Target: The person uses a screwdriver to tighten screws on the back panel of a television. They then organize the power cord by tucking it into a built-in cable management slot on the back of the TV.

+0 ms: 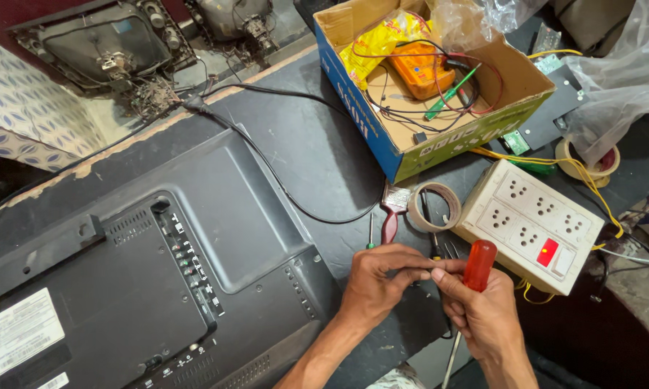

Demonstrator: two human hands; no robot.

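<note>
My right hand (483,313) is closed around a screwdriver with a translucent red handle (478,265); its metal shaft points down past my wrist. My left hand (378,281) meets it, fingertips pinched at the right hand's thumb, on something too small to make out. Both hands hover over the dark workbench beside the back of a flat television (144,274) lying face down. Just beyond my fingers lie a small paintbrush (391,209), a roll of tape (434,207) and a green-handled tool (370,241).
A white socket board with a red switch (533,223) sits right of my hands. A cardboard box (425,144) at the back holds an orange meter, wires and a yellow bag. A black cable (281,180) crosses the bench. Old tube-set parts (115,50) lie at the far left.
</note>
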